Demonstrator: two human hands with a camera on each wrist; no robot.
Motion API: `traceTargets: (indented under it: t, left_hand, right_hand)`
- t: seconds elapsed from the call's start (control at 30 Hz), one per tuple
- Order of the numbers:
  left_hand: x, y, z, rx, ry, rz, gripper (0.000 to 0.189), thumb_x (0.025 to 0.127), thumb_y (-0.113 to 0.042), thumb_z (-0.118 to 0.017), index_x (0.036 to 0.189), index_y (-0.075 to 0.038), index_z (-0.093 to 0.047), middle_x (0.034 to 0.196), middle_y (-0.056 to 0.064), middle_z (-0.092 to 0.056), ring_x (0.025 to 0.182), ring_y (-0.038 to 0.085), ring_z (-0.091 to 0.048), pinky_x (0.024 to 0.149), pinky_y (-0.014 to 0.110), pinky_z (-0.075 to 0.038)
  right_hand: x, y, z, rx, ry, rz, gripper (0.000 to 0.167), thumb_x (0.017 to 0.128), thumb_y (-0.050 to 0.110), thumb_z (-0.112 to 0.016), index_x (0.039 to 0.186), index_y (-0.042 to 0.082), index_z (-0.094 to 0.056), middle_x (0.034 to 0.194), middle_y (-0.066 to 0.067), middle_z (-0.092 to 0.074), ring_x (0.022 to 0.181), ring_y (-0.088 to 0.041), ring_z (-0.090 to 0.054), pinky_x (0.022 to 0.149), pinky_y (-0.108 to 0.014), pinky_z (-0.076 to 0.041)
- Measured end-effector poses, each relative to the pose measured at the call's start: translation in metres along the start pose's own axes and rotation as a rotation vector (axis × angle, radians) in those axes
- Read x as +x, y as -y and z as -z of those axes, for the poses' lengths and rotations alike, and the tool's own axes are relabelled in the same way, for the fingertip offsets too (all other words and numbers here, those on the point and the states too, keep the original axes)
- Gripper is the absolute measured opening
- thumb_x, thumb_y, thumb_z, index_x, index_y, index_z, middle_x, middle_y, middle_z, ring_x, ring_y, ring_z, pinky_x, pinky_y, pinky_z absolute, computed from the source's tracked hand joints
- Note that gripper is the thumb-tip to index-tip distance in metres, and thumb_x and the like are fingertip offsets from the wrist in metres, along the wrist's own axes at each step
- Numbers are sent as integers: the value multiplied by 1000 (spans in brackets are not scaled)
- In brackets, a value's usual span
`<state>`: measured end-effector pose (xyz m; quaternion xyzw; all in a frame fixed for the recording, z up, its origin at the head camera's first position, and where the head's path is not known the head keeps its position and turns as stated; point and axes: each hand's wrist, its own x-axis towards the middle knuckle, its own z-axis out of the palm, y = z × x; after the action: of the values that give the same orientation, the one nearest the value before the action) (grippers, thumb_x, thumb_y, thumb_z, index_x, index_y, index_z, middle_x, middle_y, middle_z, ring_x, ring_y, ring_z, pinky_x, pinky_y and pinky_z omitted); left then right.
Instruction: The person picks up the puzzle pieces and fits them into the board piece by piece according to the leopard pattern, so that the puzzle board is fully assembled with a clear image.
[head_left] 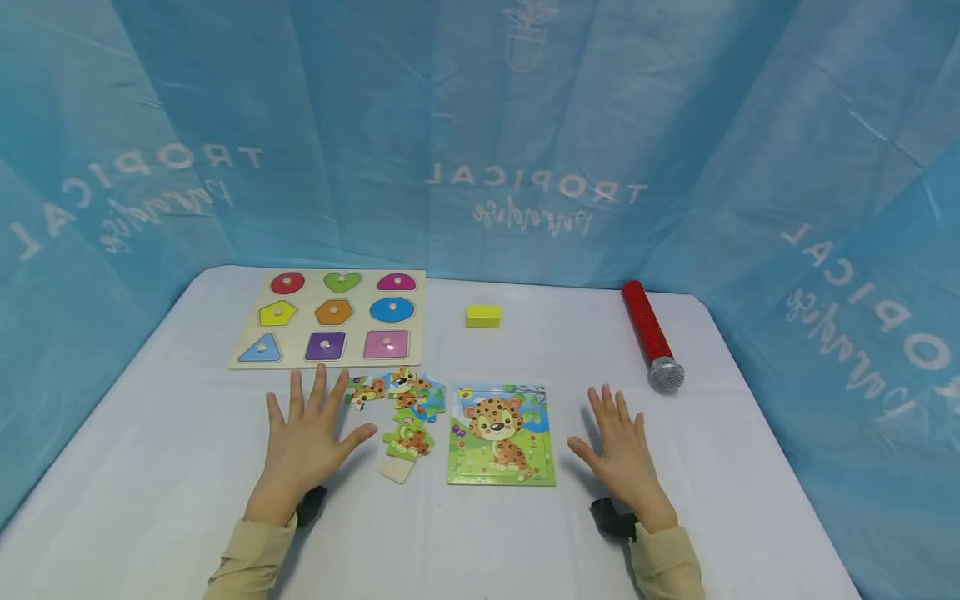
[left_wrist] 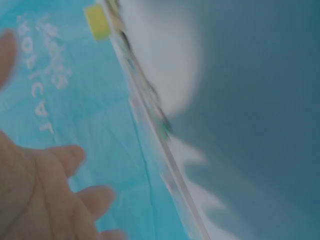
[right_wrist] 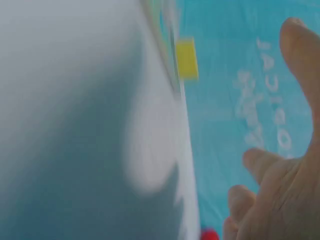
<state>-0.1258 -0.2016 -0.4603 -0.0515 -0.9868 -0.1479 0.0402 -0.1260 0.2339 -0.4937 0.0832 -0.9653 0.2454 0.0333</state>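
My left hand (head_left: 306, 442) is spread over the table, palm down and holding nothing, just left of several loose jigsaw pieces (head_left: 410, 439) with leopard pictures. One piece (head_left: 396, 468) at the near end of that group shows a plain wooden face. Right of the pieces lies a square leopard puzzle board (head_left: 501, 433) with a green border. My right hand (head_left: 618, 454), fingers also spread and empty, hovers to the right of the board. In the left wrist view, the left palm (left_wrist: 37, 195) and fingers are raised above the tabletop. The right wrist view shows the right hand (right_wrist: 285, 200) likewise raised.
A wooden shape board (head_left: 356, 333) with colourful knobbed shapes lies at the back left. Behind the puzzle board sits a yellow block (head_left: 483, 317). A red microphone (head_left: 651, 333) lies at the back right. Blue printed curtains (head_left: 480, 125) surround the white table (head_left: 150, 467).
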Motion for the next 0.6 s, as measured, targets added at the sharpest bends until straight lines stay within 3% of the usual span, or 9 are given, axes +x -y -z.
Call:
traceTargets:
  t: [0.13, 0.23, 0.4, 0.6]
  left_hand:
    - [21, -12, -3, -93, 79, -67, 86, 86, -38, -71, 150, 1, -29, 152, 29, -33, 142, 54, -18, 109, 74, -12]
    - [38, -22, -9, -133, 111, -130, 77, 82, -22, -76, 144, 4, -39, 141, 29, -47, 135, 50, -37, 108, 66, -28]
    - [58, -34, -18, -179, 131, -214, 63, 82, -16, -76, 137, 0, -51, 137, 21, -56, 127, 40, -51, 105, 54, -41]
    - [64, -43, -21, -125, 122, -284, 54, 82, -23, -77, 130, -5, -61, 138, 18, -56, 130, 41, -48, 106, 55, -39]
  right_hand:
    - [3, 13, -17, 100, 71, 54, 91, 88, 50, -62, 154, 4, -20, 161, -18, -18, 149, -40, -11, 115, -67, 0]
    - [2, 19, -28, 82, 96, 87, 96, 83, 52, -65, 153, 2, -22, 160, -17, -23, 148, -38, -17, 116, -65, 0]
    - [0, 26, -37, 21, 109, 129, 106, 73, 59, -71, 152, 4, -27, 157, -16, -30, 148, -37, -22, 116, -64, -1]
    - [3, 31, -36, 3, 115, 138, 112, 69, 64, -73, 153, 6, -27, 157, -16, -31, 148, -37, -22, 117, -63, -2]
